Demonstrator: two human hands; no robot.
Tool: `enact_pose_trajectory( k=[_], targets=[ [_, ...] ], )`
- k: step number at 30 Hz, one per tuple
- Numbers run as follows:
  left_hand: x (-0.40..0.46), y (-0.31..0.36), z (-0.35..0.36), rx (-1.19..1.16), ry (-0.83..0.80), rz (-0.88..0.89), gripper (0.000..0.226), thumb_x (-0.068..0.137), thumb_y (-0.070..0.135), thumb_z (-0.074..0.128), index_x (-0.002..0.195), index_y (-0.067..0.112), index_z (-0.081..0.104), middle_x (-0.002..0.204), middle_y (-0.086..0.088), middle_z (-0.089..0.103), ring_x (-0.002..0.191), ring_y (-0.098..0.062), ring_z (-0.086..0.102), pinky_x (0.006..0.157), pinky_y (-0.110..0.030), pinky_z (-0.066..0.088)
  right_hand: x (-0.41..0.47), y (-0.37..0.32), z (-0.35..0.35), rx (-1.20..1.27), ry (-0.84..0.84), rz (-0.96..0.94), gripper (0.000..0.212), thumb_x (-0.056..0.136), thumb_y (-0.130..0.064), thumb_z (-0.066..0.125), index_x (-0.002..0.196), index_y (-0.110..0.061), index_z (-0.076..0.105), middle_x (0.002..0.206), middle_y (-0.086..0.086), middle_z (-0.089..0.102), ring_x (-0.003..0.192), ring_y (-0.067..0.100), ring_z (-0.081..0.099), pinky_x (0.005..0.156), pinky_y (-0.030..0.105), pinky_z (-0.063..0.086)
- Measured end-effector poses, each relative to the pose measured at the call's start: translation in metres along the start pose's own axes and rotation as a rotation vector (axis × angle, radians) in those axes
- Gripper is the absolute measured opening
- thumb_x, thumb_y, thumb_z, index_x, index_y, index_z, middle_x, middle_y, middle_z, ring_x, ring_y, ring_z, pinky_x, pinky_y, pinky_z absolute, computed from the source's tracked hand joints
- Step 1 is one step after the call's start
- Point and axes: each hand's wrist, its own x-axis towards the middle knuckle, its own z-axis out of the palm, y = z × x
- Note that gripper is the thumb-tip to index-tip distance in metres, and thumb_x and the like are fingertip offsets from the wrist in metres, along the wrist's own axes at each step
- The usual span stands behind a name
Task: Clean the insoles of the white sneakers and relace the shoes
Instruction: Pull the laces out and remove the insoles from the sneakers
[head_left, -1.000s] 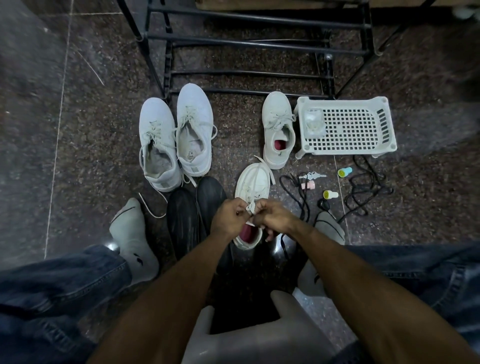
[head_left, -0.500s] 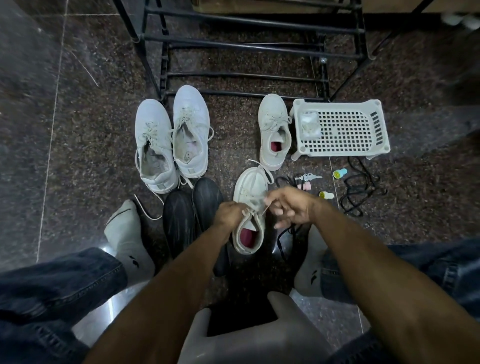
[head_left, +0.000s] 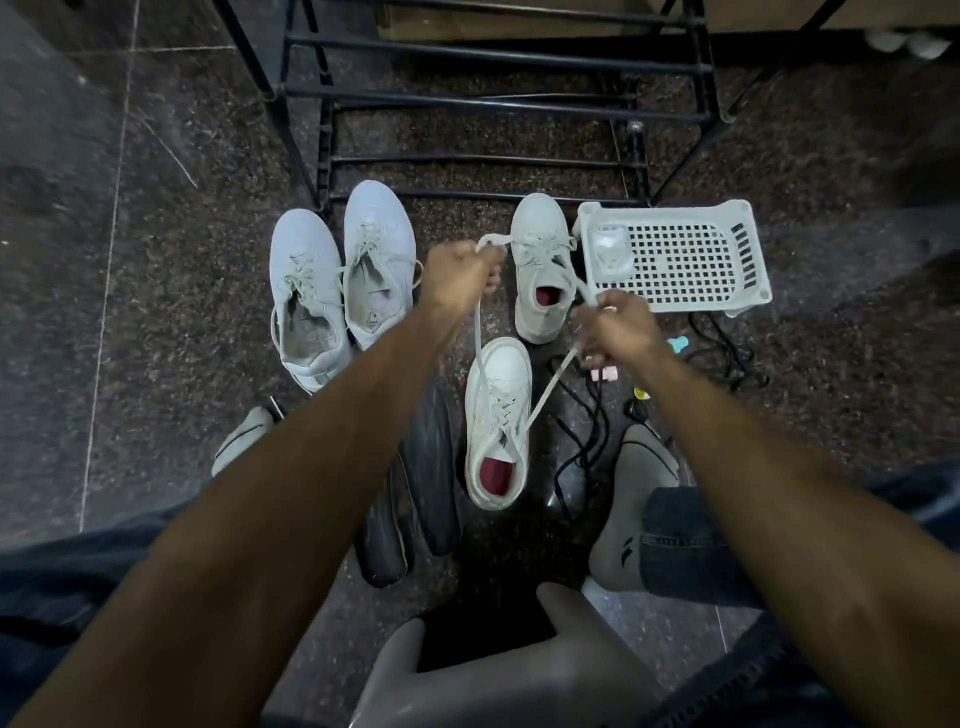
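In the head view, the two ends of a white lace (head_left: 480, 338) are pulled up taut, one pinched in the left hand's (head_left: 457, 275) grip and one in the right hand's (head_left: 615, 325), from the white sneaker (head_left: 498, 395) on the floor (head_left: 156, 338) between the feet.

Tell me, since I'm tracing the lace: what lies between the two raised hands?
In the head view, only the flat white lace spans from left hand to right hand; the far white sneaker sits behind.
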Motion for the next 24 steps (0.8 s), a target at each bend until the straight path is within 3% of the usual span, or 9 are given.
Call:
enact_pose_trajectory(
  k=[3,5,7,9,12,18,24],
  targets=[
    [0.003,-0.024,0.007,0.414,-0.138,-0.001,0.012,0.088,0.028,0.062,0.090,0.017,0.066,0.085,-0.004,0.067,0.077,-0.019,0.063,0.075,-0.030,0.052,-0.015,0.035,0.027,-0.514,-0.070,-0.027,0.040,0.084,-0.041,0.065,0.113,-0.015,0.056,0.096,0.010,0.069,0.080,0.030,0.066,0.073,0.041,0.057],
    [-0.005,-0.047,0.013,0.641,-0.161,0.001,0.030,0.080,0.034,0.060,0.107,0.019,0.064,0.103,-0.007,0.068,0.094,-0.026,0.065,0.084,-0.039,0.055,-0.037,0.057,0.045,-0.707,-0.110,-0.018,0.057,0.081,-0.060,0.062,0.121,-0.021,0.050,0.104,0.005,0.065,0.092,0.028,0.064,0.082,0.038,0.052],
    [-0.022,-0.072,0.015,0.739,-0.164,-0.049,0.044,0.081,0.034,0.062,0.122,0.020,0.058,0.116,-0.006,0.063,0.105,-0.028,0.062,0.090,-0.043,0.052,-0.056,0.075,0.062,-0.836,-0.176,-0.047,0.058,0.078,-0.068,0.059,0.115,-0.024,0.050,0.110,0.004,0.063,0.102,0.028,0.061,0.082,0.034,0.047],
    [-0.041,-0.103,0.014,0.753,-0.258,-0.138,0.043,0.083,0.029,0.066,0.124,0.023,0.056,0.119,-0.006,0.062,0.107,-0.028,0.061,0.093,-0.041,0.051,-0.067,0.089,0.074,-0.912,-0.231,-0.068,0.050,0.080,-0.066,0.058,0.107,-0.024,0.053,0.115,0.007,0.063,0.107,0.029,0.060,0.081,0.033,0.043],
    [-0.068,-0.139,0.013,0.810,-0.364,-0.166,0.043,0.079,0.031,0.068,0.118,0.026,0.051,0.120,-0.006,0.059,0.104,-0.028,0.061,0.090,-0.040,0.051,-0.069,0.098,0.087,-0.867,-0.167,-0.077,0.043,0.087,-0.053,0.055,0.115,-0.020,0.055,0.121,0.013,0.062,0.111,0.032,0.059,0.087,0.035,0.045],
    [-0.076,-0.158,0.015,1.008,-0.197,0.032,0.034,0.089,0.025,0.056,0.117,0.017,0.040,0.114,-0.012,0.063,0.098,-0.039,0.062,0.074,-0.040,0.045,-0.064,0.098,0.079,-0.921,-0.137,-0.128,0.032,0.090,-0.038,0.049,0.113,-0.016,0.055,0.114,0.016,0.065,0.104,0.036,0.061,0.084,0.038,0.048],
    [-0.074,-0.161,-0.001,0.913,-0.083,-0.079,0.025,0.085,0.028,0.056,0.104,0.024,0.040,0.096,-0.007,0.064,0.087,-0.034,0.063,0.071,-0.036,0.044,-0.049,0.096,0.057,-0.901,-0.101,-0.047,0.021,0.085,-0.031,0.053,0.101,-0.019,0.061,0.108,0.011,0.067,0.098,0.034,0.063,0.079,0.036,0.049]
  ],
)
